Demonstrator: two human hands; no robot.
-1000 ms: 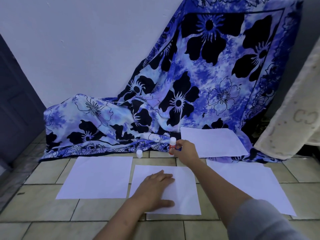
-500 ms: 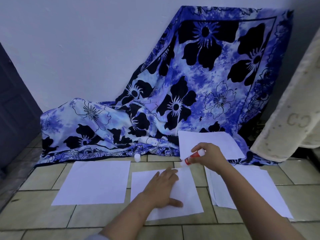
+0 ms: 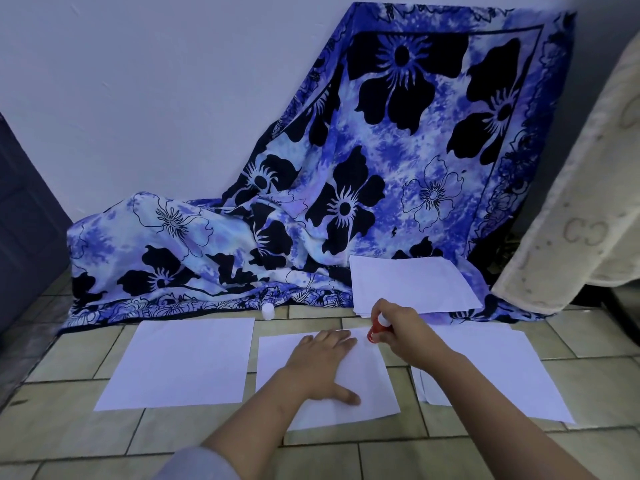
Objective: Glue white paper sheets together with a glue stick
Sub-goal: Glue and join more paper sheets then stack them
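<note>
**Glue stick comes down on the centre sheet's far corner**

Tiled floor (image 3: 52, 427) underfoot, a blue flowered cloth (image 3: 346, 202) slumped against the wall behind, and white sheets laid out in a row. Left hand (image 3: 318, 368) is spread flat on the centre sheet (image 3: 367, 400), fingers open, pinning it down. Right hand (image 3: 405, 332) is clenched around the glue stick (image 3: 376, 330), red barrel angled downward, its lower end at the sheet's upper right corner, just right of the left fingertips. Whether the tip is actually touching paper, I cannot tell from here.

Left of centre lies another sheet (image 3: 180, 362), at the right of the frame a larger spread of paper (image 3: 502, 368), and a small stack (image 3: 408, 282) sits on the cloth's hem in the upper middle. The white cap (image 3: 267, 311) stands alone on the tiles by the cloth's edge.

Risks now: the corner is the one part the left palm isn't covering, so a hard drag could buckle or lift it. A stroke running off the edge would smear glue onto the tiles. And that cap, well apart from the hands, is easy to knock away.

Against half a second ago, the stick has swung from held up above the paper to pointing down at the corner; the left hand hasn't budged.
</note>
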